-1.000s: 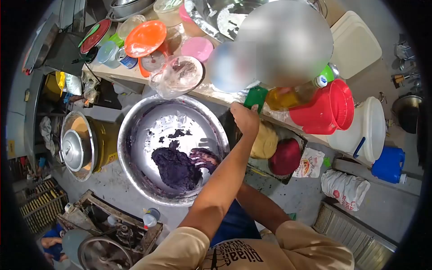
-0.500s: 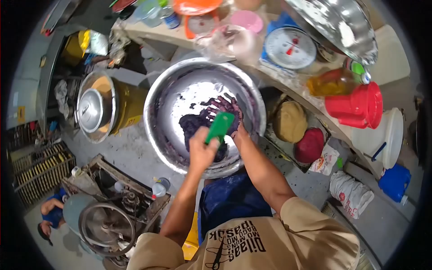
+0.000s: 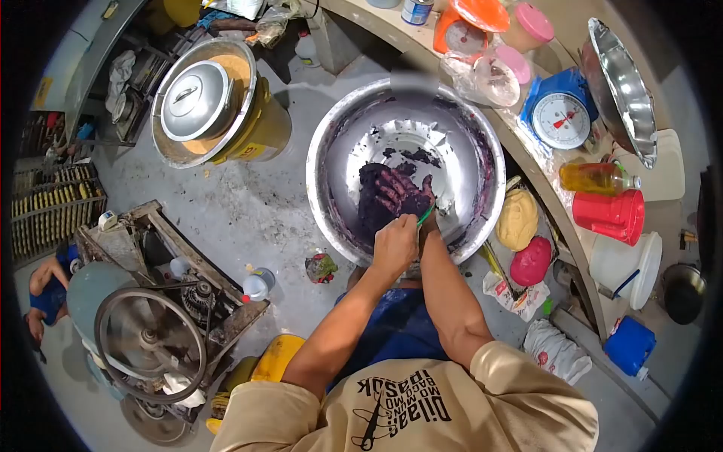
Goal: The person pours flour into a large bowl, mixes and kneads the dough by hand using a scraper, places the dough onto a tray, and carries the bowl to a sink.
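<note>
My left hand (image 3: 397,245) is closed around a green plastic scraper (image 3: 427,214), whose edge lies against the heel of my right hand. My right hand (image 3: 401,190) is palm up with its fingers spread, coated in sticky purple dough. It rests over a dark purple lump of dough (image 3: 370,205) inside a wide metal basin (image 3: 316,162). Smaller purple scraps (image 3: 422,157) cling to the basin floor beyond my fingers, and the inner wall is smeared purple. My left hand hides most of the scraper.
Yellow dough (image 3: 517,219) and pink dough (image 3: 531,261) sit right of the basin. A counter holds a blue scale (image 3: 561,120), an oil bottle (image 3: 595,178) and a red pitcher (image 3: 611,215). At left stand a lidded pot (image 3: 197,100) and a belt-driven machine (image 3: 151,339). Another person (image 3: 49,290) is far left.
The scraper has swung from upright above my right hand down to its heel. My right hand has turned palm up. The whole view has shifted, placing the basin farther right.
</note>
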